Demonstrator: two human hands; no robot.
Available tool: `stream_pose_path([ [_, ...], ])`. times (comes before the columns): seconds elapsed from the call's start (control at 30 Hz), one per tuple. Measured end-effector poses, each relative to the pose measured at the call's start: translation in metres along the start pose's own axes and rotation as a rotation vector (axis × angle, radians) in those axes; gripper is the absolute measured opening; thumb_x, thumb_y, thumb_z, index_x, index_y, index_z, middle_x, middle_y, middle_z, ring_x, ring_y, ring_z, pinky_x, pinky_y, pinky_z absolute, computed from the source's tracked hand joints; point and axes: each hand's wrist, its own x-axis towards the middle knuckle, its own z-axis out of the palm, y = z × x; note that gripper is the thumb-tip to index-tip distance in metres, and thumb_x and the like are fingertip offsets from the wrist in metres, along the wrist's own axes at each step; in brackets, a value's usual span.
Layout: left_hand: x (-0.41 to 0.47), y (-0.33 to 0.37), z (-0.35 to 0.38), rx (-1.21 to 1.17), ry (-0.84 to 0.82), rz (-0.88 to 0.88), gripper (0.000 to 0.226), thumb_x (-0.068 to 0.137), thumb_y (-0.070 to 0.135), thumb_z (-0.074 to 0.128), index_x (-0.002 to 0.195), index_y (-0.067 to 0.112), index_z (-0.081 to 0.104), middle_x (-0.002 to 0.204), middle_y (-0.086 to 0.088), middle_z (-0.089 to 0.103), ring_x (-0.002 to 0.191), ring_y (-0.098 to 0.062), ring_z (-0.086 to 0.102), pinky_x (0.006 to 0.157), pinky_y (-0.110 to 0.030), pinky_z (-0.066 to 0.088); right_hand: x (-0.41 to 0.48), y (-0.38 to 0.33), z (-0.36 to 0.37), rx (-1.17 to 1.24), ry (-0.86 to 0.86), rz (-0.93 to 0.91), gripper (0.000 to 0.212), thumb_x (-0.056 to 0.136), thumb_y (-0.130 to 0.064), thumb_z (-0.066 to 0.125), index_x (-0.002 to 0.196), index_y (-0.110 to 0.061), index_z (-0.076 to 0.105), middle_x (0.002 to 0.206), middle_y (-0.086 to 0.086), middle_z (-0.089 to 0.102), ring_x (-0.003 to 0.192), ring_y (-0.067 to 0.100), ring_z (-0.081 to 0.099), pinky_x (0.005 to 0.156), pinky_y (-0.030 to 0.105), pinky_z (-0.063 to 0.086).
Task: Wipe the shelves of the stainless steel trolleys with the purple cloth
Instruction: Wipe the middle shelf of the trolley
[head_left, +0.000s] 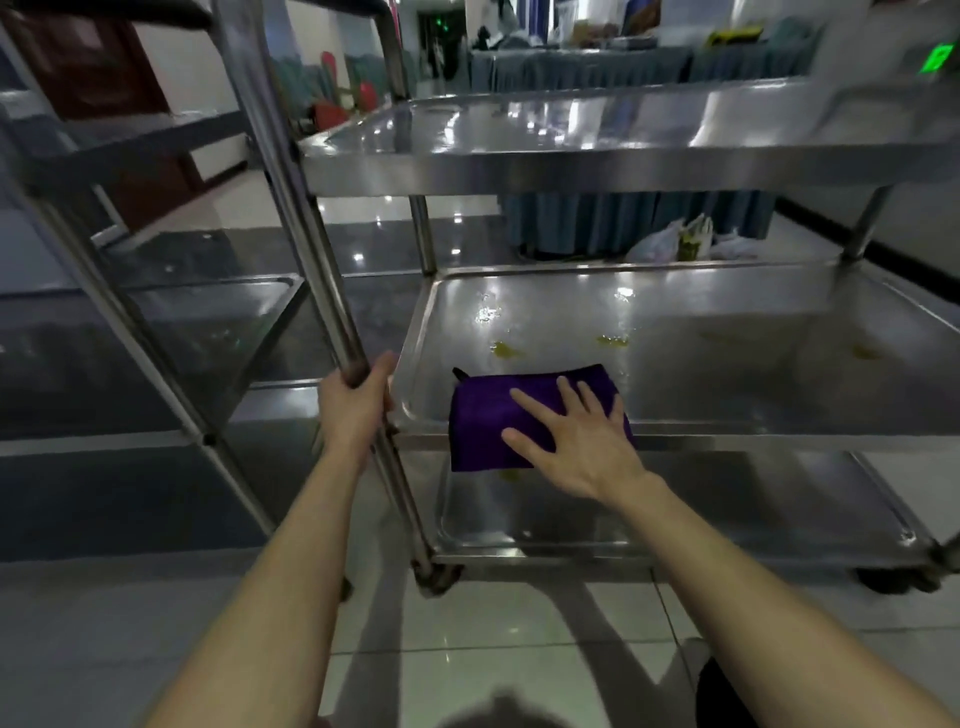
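Folded purple cloth (483, 421) lies flat at the near left edge of the yellow-stained steel middle shelf (727, 374).

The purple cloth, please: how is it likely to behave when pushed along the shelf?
The purple cloth drapes off the middle shelf, so probably floppy and light. Under the flat right hand it should slide easily on the smooth steel.

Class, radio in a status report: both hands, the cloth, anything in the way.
Left hand grips trolley post. Right hand flat on purple cloth, near edge of middle shelf. Yellow stains beyond cloth, nothing blocking.
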Motion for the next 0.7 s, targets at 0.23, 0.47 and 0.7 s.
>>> stream_pose_path([
  [0.23,0.01,-0.013,0.003,0.023,-0.029,0.104,0.044,0.1,0.041,0.073,0.065,0.015,0.066,0.055,-0.008,0.061,0.049,-0.019,0.058,0.05,-0.029,0.049,0.057,-0.068,0.023,-0.012,-0.046,0.03,0.096,0.076,-0.103,-0.012,0.163,-0.063,0.002,0.179,0.016,-0.01,0.163,0.047,-0.011,0.117,0.079,-0.019],
  [0.47,0.01,-0.014,0.008,-0.046,0.03,0.136,0.049,0.096,0.04,0.073,0.053,0.02,0.062,0.053,-0.016,0.055,0.048,-0.024,0.054,0.052,-0.043,0.048,0.15,-0.068,0.023,0.0,-0.122,0.107,0.101,0.068,-0.11,0.002,0.16,-0.068,-0.002,0.178,0.011,-0.021,0.161,0.048,-0.022,0.107,0.083,-0.026],
  [0.7,0.014,-0.024,0.011,-0.056,0.084,0.203,0.065,0.084,0.052,0.069,0.071,-0.007,0.047,0.067,-0.038,0.051,0.051,-0.034,0.051,0.05,-0.058,0.051,0.283,-0.068,0.007,-0.009,-0.142,0.183,0.096,0.078,-0.104,0.017,0.163,-0.063,0.008,0.178,0.021,-0.011,0.159,0.056,-0.019,0.102,0.089,-0.023],
])
